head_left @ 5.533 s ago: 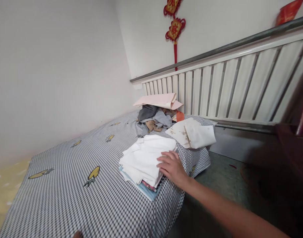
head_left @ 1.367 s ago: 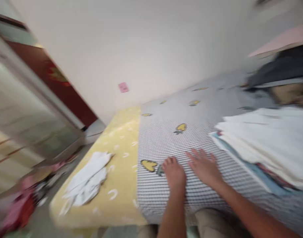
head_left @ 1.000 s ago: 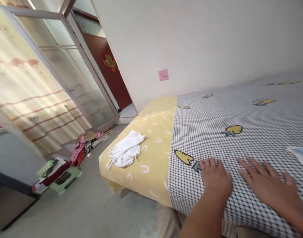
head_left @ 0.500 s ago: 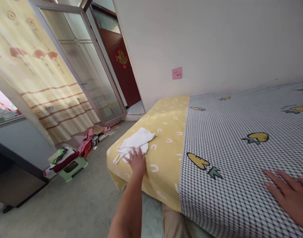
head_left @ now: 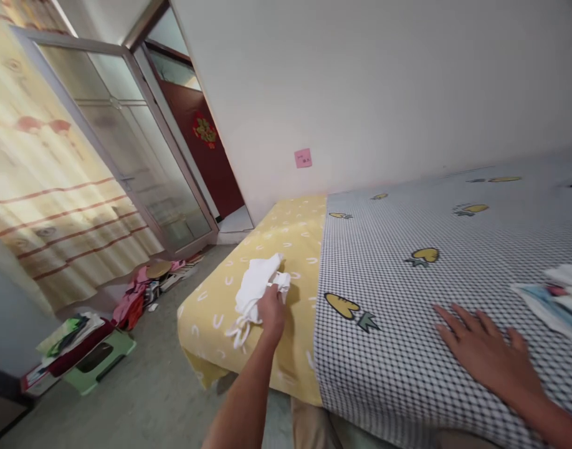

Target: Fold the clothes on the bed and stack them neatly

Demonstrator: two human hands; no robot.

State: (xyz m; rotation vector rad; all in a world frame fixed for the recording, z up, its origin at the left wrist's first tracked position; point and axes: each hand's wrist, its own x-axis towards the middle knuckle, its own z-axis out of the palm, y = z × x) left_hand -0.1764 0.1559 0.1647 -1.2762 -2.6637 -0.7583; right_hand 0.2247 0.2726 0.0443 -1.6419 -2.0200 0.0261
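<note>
A crumpled white cloth with thin looping straps is on the yellow part of the bedcover, close to the bed's left end. My left hand is closed on the right side of this cloth, bunching it; the fingertips are partly hidden behind the fabric. On the black-and-white checked part of the cover, my right hand lies flat with spread fingers, holding nothing. Just right of that hand lies a white and blue plastic-looking packet, with more white material beside it, cut off by the view's edge.
A green plastic stool with folded cloths stands on the grey floor at left. Pink and red items are piled below the curtain. A glass-panelled door stands open. A pink note sticks to the wall.
My left hand has gone from resting with fingers spread on the white cloth to gripping it, and the cloth is more bunched. The view has turned right, bringing the packet into sight.
</note>
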